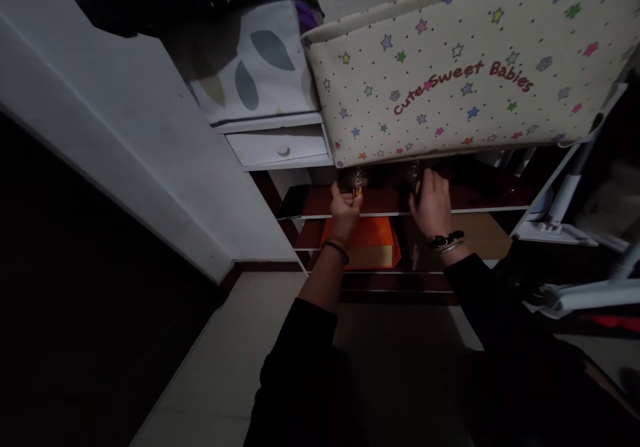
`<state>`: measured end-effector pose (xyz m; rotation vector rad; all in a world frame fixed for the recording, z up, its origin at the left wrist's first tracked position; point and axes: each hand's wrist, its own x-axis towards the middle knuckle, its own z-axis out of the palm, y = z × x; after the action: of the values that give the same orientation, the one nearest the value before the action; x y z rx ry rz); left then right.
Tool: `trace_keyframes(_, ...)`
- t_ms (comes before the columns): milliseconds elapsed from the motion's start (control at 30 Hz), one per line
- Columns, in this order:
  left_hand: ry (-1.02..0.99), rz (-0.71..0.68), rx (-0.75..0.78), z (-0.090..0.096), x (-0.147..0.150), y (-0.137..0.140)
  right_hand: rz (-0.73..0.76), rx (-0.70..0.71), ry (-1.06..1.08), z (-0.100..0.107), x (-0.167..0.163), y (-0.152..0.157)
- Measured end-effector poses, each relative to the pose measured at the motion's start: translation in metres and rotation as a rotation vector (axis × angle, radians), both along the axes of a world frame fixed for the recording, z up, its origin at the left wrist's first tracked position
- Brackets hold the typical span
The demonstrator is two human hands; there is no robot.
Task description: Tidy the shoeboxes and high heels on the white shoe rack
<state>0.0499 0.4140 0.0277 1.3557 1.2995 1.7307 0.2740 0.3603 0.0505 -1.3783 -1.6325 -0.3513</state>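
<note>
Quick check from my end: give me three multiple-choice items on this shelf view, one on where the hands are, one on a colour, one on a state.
1. Where do the two hands reach?
A. into the small white drawer
B. onto the dark shelf under the star-print fabric bin
C. onto the floor tiles

2. What colour is the flat thing on the lower shelf below the hands?
A. orange
B. blue
C. white

3. How does the small white drawer stand?
A. pulled fully out
B. removed
C. pushed in

Key:
1 B: the left hand and right hand lie on the dark shelf just beneath the star-print fabric bin.
2 A: the orange thing sits below them.
3 C: the white drawer has its front flush with its frame, knob showing.
</note>
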Motion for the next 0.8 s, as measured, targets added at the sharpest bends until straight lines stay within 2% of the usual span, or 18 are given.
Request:
trace_keyframes(133,0.011,-0.128,0.011,0.008,-0.019,-0.002,-0.064,-0.019,0.032,0.006,-0.001,0.005)
trace_keyframes(267,-0.085,-0.210,0.026,0.009,-0.050,-0.011,-0.026,-0.032,0.070,0.007,-0.007,0.008)
trace_keyframes(400,-0.123,-0.260,0.019,0.005,-0.073,-0.018,-0.019,0.017,0.035,0.006,-0.009,0.006)
trace_keyframes(467,-0.125,-0.295,0.008,0.002,-0.076,-0.016,-0.033,-0.001,-0.016,0.006,-0.007,0.005)
trace_keyframes(600,-0.118,-0.306,0.013,-0.002,-0.069,-0.005,-0.041,-0.135,-0.026,0.006,-0.002,0.011)
trace_keyframes(700,-0.098,-0.285,0.052,-0.005,-0.064,0.003,-0.011,-0.160,0.071,0.006,-0.007,0.022)
trace_keyframes(800,-0.111,-0.288,0.070,-0.008,-0.064,0.006,0.094,-0.178,0.236,0.004,-0.027,0.033)
